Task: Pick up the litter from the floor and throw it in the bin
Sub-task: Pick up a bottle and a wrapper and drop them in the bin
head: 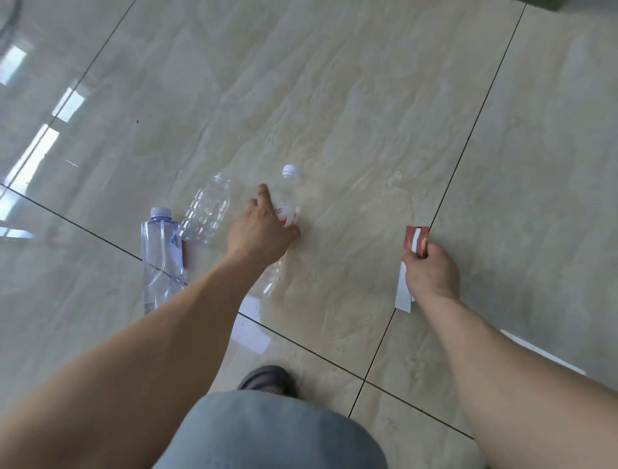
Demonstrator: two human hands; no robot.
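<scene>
Three empty clear plastic bottles lie on the glossy beige tile floor. My left hand (pixel 264 227) is wrapped around the middle of the white-capped bottle with a red label (pixel 289 187). Left of it lies a ribbed capless bottle (pixel 207 214), and further left a larger bottle with a pale purple cap (pixel 160 254). My right hand (pixel 431 271) pinches a red-and-white flattened carton piece (pixel 416 239), with a white strip (pixel 403 294) hanging below the hand. No bin is in view.
My knee in grey trousers (pixel 267 432) and a dark shoe (pixel 267 380) fill the bottom centre. A white paper scrap (pixel 249 331) lies near the shoe. Dark grout lines cross the floor (pixel 368 100). A green object's edge (pixel 541 4) shows at the top right.
</scene>
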